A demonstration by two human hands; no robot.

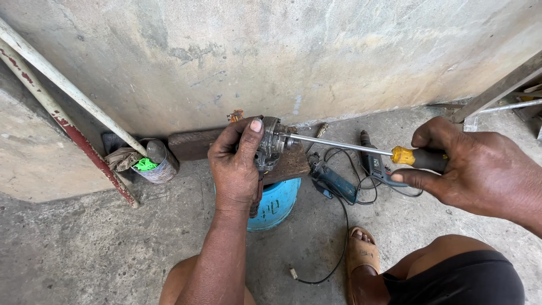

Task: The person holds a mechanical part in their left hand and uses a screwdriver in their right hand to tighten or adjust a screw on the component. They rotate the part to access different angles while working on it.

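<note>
You are clamping your left hand (237,161) around the grey metal motor part (271,146), bracing it on the wooden plank (195,144) over the blue container (278,202) (so it stays steady), while your right hand (468,169), on the right, is gripping the yellow-handled screwdriver (367,150), its tip meeting the part.

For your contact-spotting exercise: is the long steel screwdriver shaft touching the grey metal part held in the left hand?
Touching. The head view shows the screwdriver shaft tip meeting the grey metal part with no gap.

Left hand (236,164) clenched, thumb up, forearm extended; right hand (468,169) curled closed, fingers wrapped.
</note>
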